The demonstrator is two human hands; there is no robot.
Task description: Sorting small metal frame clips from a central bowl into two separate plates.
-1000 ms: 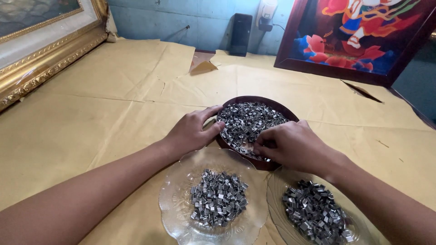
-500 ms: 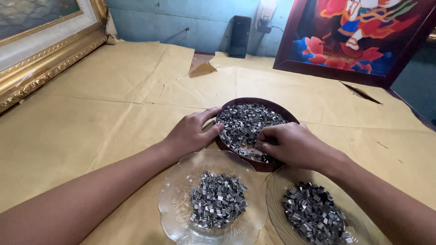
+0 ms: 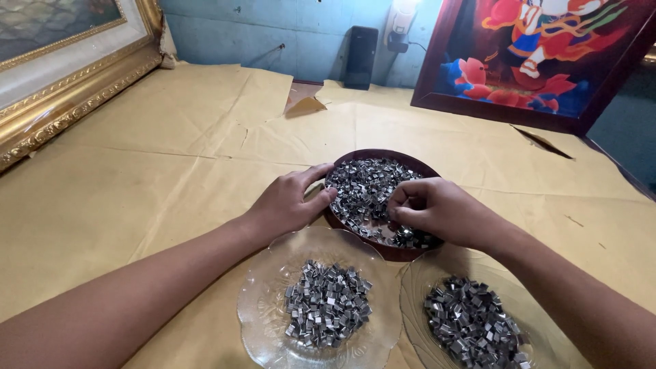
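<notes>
The dark bowl (image 3: 410, 250) of small metal clips (image 3: 365, 188) sits mid-counter, at twelve o'clock from two glass plates. The left hand (image 3: 290, 201) rests open on its rim; the right hand (image 3: 437, 212) pinches among clips. They look light, stiff, slippery, best pinched singly.

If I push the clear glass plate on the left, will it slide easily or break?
The glass plate probably slides easily on the paper cover. It looks thin and likely chips if knocked. The metal clips piled loose on it may scatter.
</notes>
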